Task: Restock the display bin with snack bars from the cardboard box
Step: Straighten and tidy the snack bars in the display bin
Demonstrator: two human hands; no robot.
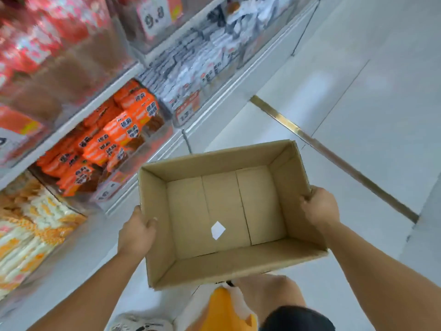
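Note:
I hold an open cardboard box (281,197) in the air in front of me. Its inside holds only a small white slip of paper (217,230). My left hand (137,232) grips the box's left wall, fingers curled over the rim. My right hand (319,207) grips the right wall at its top edge. To the left, a clear display bin (152,137) on the low shelf is filled with orange snack bars (112,137).
Neighbouring bins hold white and black packets (195,68), yellow and white snacks (31,230) and red packets above. A brass strip (329,154) crosses the pale tiled floor on the right. My knee and shoe show below the box.

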